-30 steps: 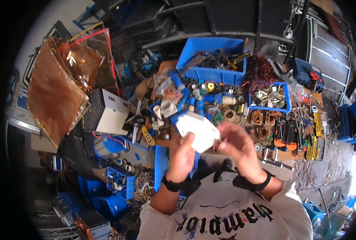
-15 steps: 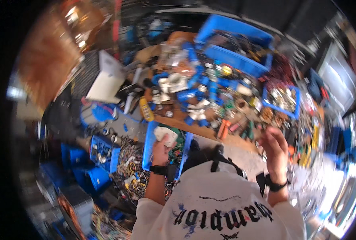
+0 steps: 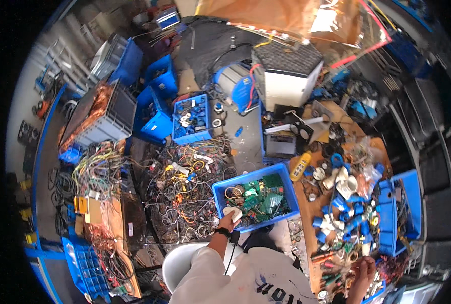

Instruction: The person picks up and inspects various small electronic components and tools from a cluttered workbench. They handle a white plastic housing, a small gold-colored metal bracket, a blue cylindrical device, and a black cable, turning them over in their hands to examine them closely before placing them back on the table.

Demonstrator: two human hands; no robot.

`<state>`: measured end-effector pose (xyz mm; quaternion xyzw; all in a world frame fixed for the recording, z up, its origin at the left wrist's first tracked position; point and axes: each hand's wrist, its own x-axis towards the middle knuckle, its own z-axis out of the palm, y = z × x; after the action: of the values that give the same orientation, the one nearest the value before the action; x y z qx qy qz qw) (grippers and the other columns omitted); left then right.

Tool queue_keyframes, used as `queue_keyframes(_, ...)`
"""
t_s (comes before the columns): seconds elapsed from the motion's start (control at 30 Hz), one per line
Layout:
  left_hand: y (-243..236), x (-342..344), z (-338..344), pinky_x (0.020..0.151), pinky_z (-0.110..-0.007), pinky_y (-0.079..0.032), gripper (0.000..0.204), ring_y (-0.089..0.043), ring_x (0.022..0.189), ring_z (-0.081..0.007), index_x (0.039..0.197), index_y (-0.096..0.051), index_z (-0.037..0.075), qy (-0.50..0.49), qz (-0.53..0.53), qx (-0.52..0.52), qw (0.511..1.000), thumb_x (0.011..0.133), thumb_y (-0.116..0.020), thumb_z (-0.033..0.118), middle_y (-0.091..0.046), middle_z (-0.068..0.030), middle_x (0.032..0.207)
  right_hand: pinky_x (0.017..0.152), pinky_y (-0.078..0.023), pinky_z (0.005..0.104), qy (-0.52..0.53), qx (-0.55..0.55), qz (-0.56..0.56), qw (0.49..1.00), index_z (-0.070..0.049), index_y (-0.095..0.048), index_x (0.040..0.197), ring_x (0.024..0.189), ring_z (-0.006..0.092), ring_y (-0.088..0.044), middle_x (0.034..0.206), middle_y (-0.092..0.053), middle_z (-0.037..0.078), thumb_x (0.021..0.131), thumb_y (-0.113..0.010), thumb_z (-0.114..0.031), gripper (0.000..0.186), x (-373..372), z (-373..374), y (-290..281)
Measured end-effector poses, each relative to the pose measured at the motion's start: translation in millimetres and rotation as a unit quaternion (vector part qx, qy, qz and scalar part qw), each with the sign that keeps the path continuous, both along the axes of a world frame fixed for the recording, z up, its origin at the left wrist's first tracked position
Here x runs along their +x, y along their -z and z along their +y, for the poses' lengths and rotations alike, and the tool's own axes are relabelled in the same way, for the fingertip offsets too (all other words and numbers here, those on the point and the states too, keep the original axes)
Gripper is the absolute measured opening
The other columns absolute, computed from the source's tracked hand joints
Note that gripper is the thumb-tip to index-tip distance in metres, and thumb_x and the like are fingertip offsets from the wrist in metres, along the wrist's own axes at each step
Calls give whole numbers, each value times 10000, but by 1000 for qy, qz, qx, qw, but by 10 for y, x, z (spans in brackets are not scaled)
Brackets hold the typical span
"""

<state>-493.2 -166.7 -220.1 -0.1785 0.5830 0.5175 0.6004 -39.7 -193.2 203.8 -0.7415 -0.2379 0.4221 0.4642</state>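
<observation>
White plastic, the small flat blunt-cornered casing [image 3: 232, 212] is shown in the head view at the near-left corner of a blue rectangular plastic bin [image 3: 289, 188] of green circuit boards [image 3: 272, 203], the left hand's [image 3: 226, 223] fingers closed on its edge — a grip that probably leaves its upper face free. The right hand [image 3: 363, 268] hangs over the cluttered brown wooden bench [image 3: 303, 205], fingers loosely curled — whether they hold anything cannot be told — and the bin stands beside the bench, presumably for easy reach.
</observation>
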Motion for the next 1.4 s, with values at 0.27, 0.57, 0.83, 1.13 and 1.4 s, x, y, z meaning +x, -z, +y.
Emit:
queue_keyframes(0.27, 689, -1278, 455, 852, -434, -556, 493, -626, 1068, -311, 1311, -494, 89, 230, 408, 152, 870, 887, -670, 269, -626, -106, 1196, 617, -456, 251, -160, -58, -128, 977, -48, -598, 1199, 896, 167, -599, 1048, -653, 62, 939, -595, -292, 357, -294, 385, 126)
queue_keyframes(0.57, -437, -3205, 2226, 531, -394, -470, 463, -577, 659, -239, 1167, -556, 88, -129, 156, 97, 974, 863, -608, 434, -619, -143, 863, 871, -458, 336, -228, -79, -196, 951, 2, -598, 1203, 988, 224, -582, 1142, -633, 120, 951, -587, -214, 332, -295, 483, 54)
queue_keyframes(0.83, 188, -1316, 1303, 650, -473, -551, 248, -644, 676, -259, 986, -589, 126, -2, 93, -43, 995, 876, -633, 343, -646, -109, 797, 935, -431, 361, -287, -88, -264, 917, -3, -611, 1174, 1066, 270, -567, 1229, -594, 151, 967, -538, -160, 270, -159, 405, 147)
queue_keyframes(1.13, 528, -531, 220, 668, -483, -544, 295, -660, 757, -297, 1034, -591, 69, 138, 111, -162, 971, 853, -640, 296, -651, -131, 893, 803, -451, 353, -245, -56, -186, 950, 30, -630, 1064, 909, 253, -589, 1018, -645, 154, 950, -560, -189, 257, -208, 175, 13)
queue_keyframes(1.4, 559, -364, 656, 666, -458, -560, 246, -671, 809, -266, 1098, -623, 111, 320, 73, -46, 943, 924, -574, 279, -673, -84, 998, 777, -511, 281, -22, -5, -102, 995, 35, -601, 1077, 838, 149, -628, 924, -660, 77, 906, -607, -30, 183, 86, -170, 366)
